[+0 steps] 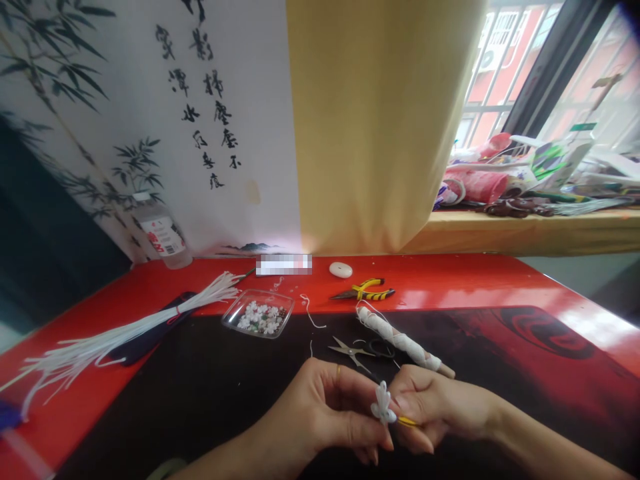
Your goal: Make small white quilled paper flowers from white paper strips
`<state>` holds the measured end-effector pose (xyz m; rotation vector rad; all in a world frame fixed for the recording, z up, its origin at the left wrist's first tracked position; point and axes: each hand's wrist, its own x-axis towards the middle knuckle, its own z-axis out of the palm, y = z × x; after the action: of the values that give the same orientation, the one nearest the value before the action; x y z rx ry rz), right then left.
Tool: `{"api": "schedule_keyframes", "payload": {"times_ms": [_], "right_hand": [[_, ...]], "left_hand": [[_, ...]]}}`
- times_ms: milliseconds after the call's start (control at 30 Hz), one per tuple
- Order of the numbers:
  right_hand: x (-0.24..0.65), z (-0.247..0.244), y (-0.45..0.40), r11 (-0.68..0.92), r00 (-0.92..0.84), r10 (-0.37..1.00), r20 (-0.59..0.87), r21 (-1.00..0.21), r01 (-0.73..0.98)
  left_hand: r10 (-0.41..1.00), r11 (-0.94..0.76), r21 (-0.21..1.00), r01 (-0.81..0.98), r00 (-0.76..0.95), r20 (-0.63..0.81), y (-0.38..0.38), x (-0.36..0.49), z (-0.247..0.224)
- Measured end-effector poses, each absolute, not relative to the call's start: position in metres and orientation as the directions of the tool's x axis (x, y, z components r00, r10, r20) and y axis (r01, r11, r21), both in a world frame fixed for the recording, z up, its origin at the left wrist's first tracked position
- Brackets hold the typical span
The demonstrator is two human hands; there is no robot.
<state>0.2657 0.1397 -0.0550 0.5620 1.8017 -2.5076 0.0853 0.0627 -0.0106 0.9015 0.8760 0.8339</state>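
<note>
A small white flower with looped petals (383, 403) is between my two hands, low in the middle of the head view. My left hand (333, 413) is closed in a pinch at the flower's left side, thumb below and forefinger above. On the other side my right hand (430, 407) is closed, its thumb and fingers at the flower's edge. A slim yellow piece (408, 421) sticks out of the right fingers toward the flower; the rest of it is hidden. Just beyond my hands, open scissors (353, 353) with black handles lie on the dark mat (200, 393).
A clear dish (227, 319) holds white flower beads. Behind the scissors are yellow-black pliers (367, 291), a white oval object (341, 270) and a stick wound with white thread (395, 333). White stems (150, 320) lie left, near a bottle (165, 237). Clutter (500, 177) fills the windowsill.
</note>
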Motion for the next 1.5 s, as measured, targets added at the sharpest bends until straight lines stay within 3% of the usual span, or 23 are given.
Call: {"api": "schedule_keyframes", "payload": {"times_ms": [133,200,233,300,367,433,567,767,933,1067,1133,1200,1267,1400,1500], "right_hand": [[0.262,-0.063,0.138,-0.401,-0.947,0.125,-0.295,-0.888,0.224],[0.263,-0.056,0.140,-0.334,-0.935,0.218,-0.279,-0.922,0.197],[0.264,-0.050,0.141,-0.251,-0.916,0.308,-0.255,-0.951,0.181],[0.266,-0.038,0.143,0.105,-0.838,0.533,-0.115,-0.974,0.201],[0.268,-0.029,0.144,0.406,-0.769,0.636,0.065,-0.875,0.263],[0.268,-0.027,0.144,0.548,-0.744,0.644,0.179,-0.787,0.285],[0.266,-0.032,0.143,0.645,-0.730,0.622,0.283,-0.713,0.273],[0.263,-0.038,0.151,0.651,-0.695,0.637,0.335,-0.716,0.252],[0.279,-0.048,0.184,0.528,-0.434,0.823,0.367,-0.775,0.346],[0.281,-0.041,0.183,0.507,-0.364,0.844,0.395,-0.810,0.296],[0.274,-0.034,0.167,0.483,-0.429,0.835,0.345,-0.833,0.269],[0.265,-0.028,0.148,0.298,-0.559,0.823,0.096,-0.912,0.282],[0.257,-0.025,0.134,0.199,-0.592,0.806,-0.010,-0.937,0.287],[0.250,-0.024,0.125,0.061,-0.603,0.785,-0.141,-0.952,0.301],[0.249,-0.024,0.125,0.024,-0.647,0.749,-0.142,-0.970,0.241]], "left_hand": [[0.867,0.396,0.881,-0.259,0.420,-0.266,0.065,0.085,-0.013],[0.878,0.394,0.870,-0.296,0.400,-0.261,0.067,0.084,-0.014],[0.881,0.393,0.866,-0.309,0.397,-0.259,0.068,0.083,-0.015],[0.880,0.394,0.866,-0.308,0.399,-0.258,0.069,0.083,-0.015],[0.887,0.382,0.880,-0.281,0.378,-0.264,0.070,0.083,-0.014],[0.908,0.351,0.903,-0.247,0.324,-0.264,0.069,0.084,-0.013],[0.949,0.249,0.951,-0.186,0.241,-0.201,0.069,0.086,-0.014],[0.965,0.140,0.965,-0.223,0.247,-0.083,0.065,0.085,-0.019],[0.927,0.088,0.957,-0.276,0.375,0.023,0.061,0.083,-0.010],[0.986,0.109,0.963,-0.246,0.146,-0.074,0.070,0.081,-0.008],[0.992,0.117,0.971,-0.206,0.077,-0.103,0.076,0.080,-0.012],[0.994,0.100,0.979,-0.176,0.062,-0.091,0.079,0.079,-0.018],[0.998,0.058,0.989,-0.133,0.048,-0.052,0.080,0.078,-0.022],[0.999,-0.022,0.999,-0.045,0.033,0.023,0.077,0.080,-0.027],[0.997,-0.030,0.999,-0.029,0.074,0.032,0.074,0.082,-0.027]]}}
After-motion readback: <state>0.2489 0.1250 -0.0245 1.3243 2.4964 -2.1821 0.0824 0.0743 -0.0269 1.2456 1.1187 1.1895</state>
